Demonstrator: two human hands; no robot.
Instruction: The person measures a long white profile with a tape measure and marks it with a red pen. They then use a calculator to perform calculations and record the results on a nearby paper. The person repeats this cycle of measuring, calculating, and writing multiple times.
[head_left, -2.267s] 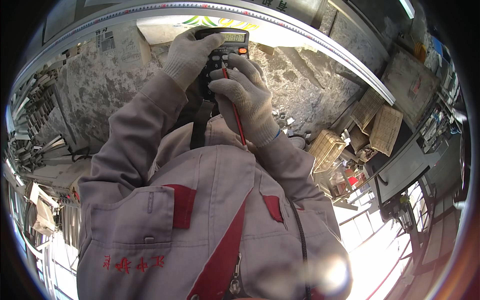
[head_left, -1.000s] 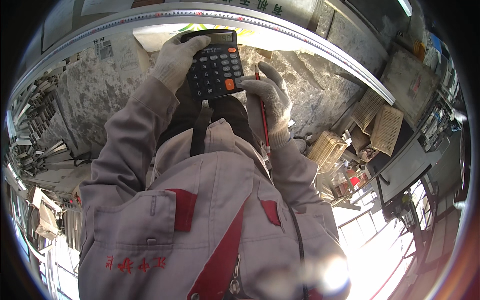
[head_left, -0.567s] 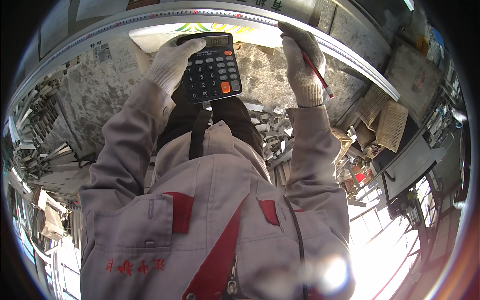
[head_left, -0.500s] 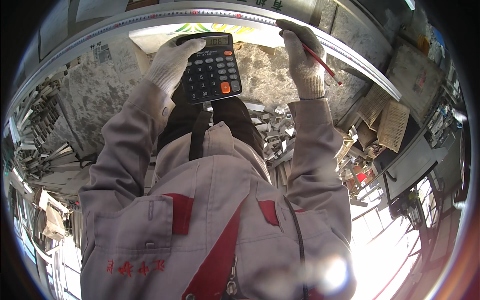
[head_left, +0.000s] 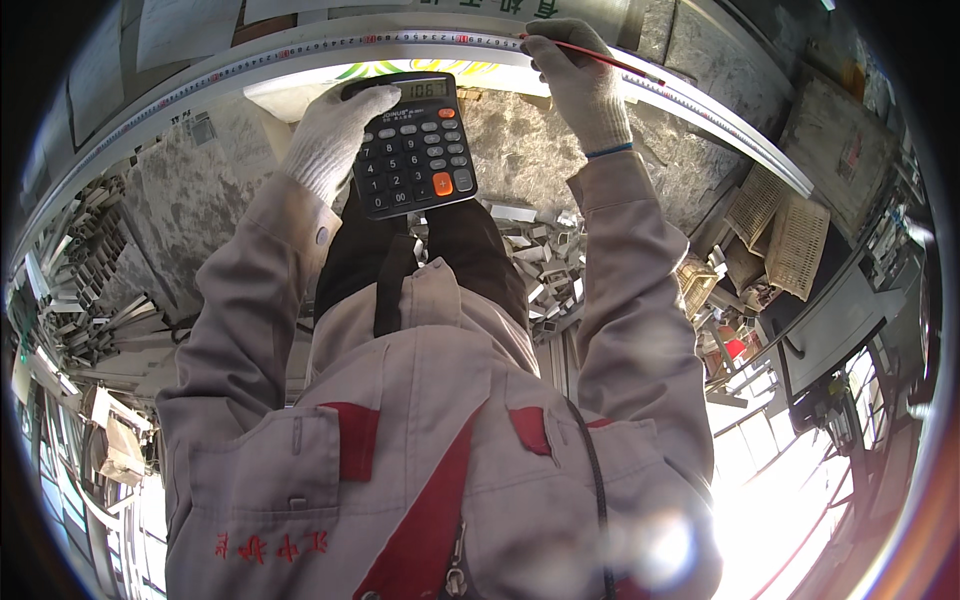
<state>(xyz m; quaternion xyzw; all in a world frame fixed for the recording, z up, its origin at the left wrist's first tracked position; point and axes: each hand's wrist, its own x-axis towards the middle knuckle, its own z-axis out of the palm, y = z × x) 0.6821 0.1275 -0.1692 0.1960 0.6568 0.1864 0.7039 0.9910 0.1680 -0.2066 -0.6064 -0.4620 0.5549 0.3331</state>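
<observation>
Standing at our workshop's ruler-edged bench (head_left: 230, 70), our gloved left hand (head_left: 330, 140) grasps a black calculator (head_left: 415, 145); right hand (head_left: 580, 85) pinches a red pencil (head_left: 600, 58)

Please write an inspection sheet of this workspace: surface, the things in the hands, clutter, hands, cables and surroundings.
Surface: long pale rail with a ruler scale along it, curving across the top.
Things in hand: black calculator, display lit, one orange key; thin red pencil, its tip toward the rail.
Clutter: short metal profile offcuts on the floor by the legs; more profiles stacked at left.
Hands: left hand, white glove, grip on the calculator's left edge; right hand, white glove, grip on the pencil.
Cables: thin dark cord across the jacket.
Surroundings: woven baskets at right; bright glare lower right.
</observation>
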